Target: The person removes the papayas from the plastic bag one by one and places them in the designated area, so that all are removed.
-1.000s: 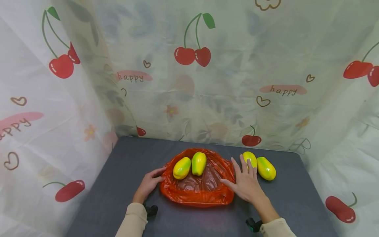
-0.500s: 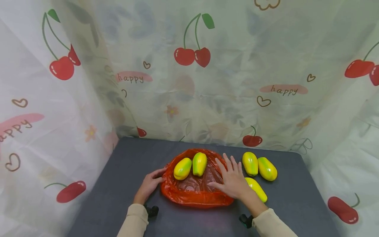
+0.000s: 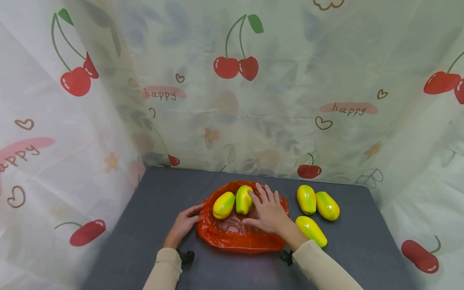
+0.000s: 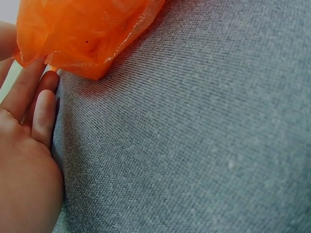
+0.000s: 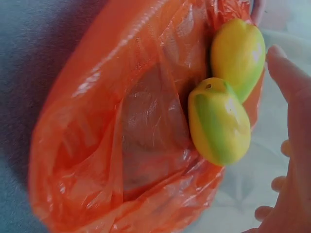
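Note:
An orange-red plastic bag (image 3: 246, 243) lies with its mouth spread wide on the dark table. Inside it, toward the back left, sit two yellow-green papayas, the left one (image 3: 223, 205) and the right one (image 3: 243, 200), side by side in the right wrist view too. At the bag's left rim my left hand (image 3: 182, 226) pinches the plastic between thumb and fingers; the left wrist view shows the fingers under the bag's edge (image 4: 92, 43). My right hand (image 3: 269, 214) hovers over the bag's right half, fingers spread and holding nothing, fingertips overlapping the right papaya in the head view.
Right of the bag lie three more papayas: two at the back, one (image 3: 306, 199) beside another (image 3: 328, 206), and a nearer one (image 3: 311, 231) partly behind my right forearm. The grey table (image 3: 232, 272) is enclosed at back and sides by a cherry-print curtain (image 3: 282, 121).
My right hand has moved left from beside the bag to over its opening, uncovering the papayas on the right. The left hand has stayed at the rim.

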Tool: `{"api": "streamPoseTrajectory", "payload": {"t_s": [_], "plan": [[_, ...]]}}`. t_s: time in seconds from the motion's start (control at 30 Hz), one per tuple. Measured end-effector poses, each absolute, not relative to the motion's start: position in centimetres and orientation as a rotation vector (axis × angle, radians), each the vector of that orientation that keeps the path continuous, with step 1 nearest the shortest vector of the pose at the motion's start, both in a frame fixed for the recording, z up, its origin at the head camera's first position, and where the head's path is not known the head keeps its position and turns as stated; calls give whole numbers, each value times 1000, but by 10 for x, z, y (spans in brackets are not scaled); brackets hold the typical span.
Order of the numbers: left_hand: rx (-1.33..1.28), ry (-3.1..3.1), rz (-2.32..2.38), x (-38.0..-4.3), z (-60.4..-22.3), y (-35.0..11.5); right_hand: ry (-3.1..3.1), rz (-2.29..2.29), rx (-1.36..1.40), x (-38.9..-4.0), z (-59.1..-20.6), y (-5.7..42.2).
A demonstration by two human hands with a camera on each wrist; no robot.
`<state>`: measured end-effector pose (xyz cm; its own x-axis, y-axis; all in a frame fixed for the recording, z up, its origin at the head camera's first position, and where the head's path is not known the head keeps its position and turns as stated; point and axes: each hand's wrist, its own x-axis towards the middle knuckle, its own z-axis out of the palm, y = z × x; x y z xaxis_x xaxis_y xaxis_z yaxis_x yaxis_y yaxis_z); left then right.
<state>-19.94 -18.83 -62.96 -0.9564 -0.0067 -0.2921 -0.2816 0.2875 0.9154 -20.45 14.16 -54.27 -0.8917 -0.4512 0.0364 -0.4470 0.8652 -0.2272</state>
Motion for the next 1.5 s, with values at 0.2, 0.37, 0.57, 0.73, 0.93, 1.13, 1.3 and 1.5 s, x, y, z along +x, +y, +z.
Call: {"api": "streamPoseTrajectory", "payload": {"t_s": [0.2, 0.37, 0.57, 0.73, 0.93, 1.13, 1.3, 1.5], "plan": [[-230, 2307, 1746, -201, -634, -182, 2996, -308, -755, -211, -545, 138], [-223, 2303, 1764, -204, -635, -179, 2972, -349, -814, -219, -552, 136], [-217, 2346, 1732, -203, -631, -186, 2933, -382, -843, -231, -558, 126], [-217, 2358, 1730, -204, -628, -187, 2929, -390, -814, -238, -559, 119], [-215, 2351, 1728, -202, -631, -187, 2908, -440, -699, -243, -564, 113], [-239, 2366, 1729, -200, -632, -189, 2870, -499, -659, -245, -566, 108], [-238, 2364, 1711, -199, -632, -188, 2862, -484, -599, -247, -570, 108], [-255, 2364, 1715, -199, -630, -189, 2827, -522, -604, -249, -572, 106]]}}
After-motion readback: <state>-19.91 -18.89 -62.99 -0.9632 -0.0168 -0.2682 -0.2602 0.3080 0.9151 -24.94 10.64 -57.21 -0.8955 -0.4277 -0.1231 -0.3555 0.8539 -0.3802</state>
